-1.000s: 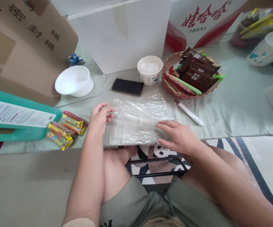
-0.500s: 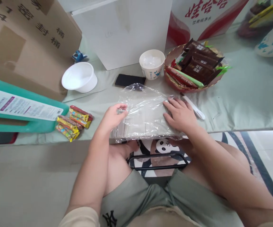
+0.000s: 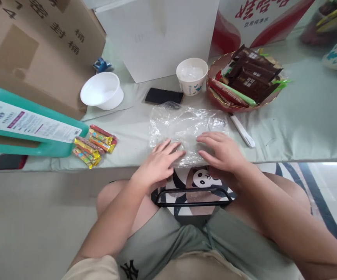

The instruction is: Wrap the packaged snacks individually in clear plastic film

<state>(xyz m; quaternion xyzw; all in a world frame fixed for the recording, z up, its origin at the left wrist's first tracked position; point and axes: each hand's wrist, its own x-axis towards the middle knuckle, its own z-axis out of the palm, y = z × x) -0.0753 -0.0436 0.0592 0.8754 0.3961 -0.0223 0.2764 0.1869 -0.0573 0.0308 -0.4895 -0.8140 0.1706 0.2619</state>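
A clear, crinkled plastic bag [image 3: 183,120] lies spread at the table's front edge. My left hand [image 3: 159,161] rests on its lower left part, fingers spread. On the lower right side is my right hand [image 3: 222,151], its fingers stretched out over the plastic. Neither hand grips anything. Just beyond the bag lies a black phone [image 3: 164,96]. To the right of the bag is a white, slim utility knife or similar handle [image 3: 243,130].
Behind stand a paper cup [image 3: 192,87], a basket [image 3: 227,104] of wrapped snacks, a white bowl [image 3: 107,95] and a white box [image 3: 162,39]. At left are several snack sticks [image 3: 94,146], a green jug [image 3: 51,146] and a cardboard box [image 3: 54,70].
My left hand has moved right and nearer, from the bag's left edge onto its lower part. My right hand has come slightly nearer. The bag's near edge is drawn in and lies flatter.
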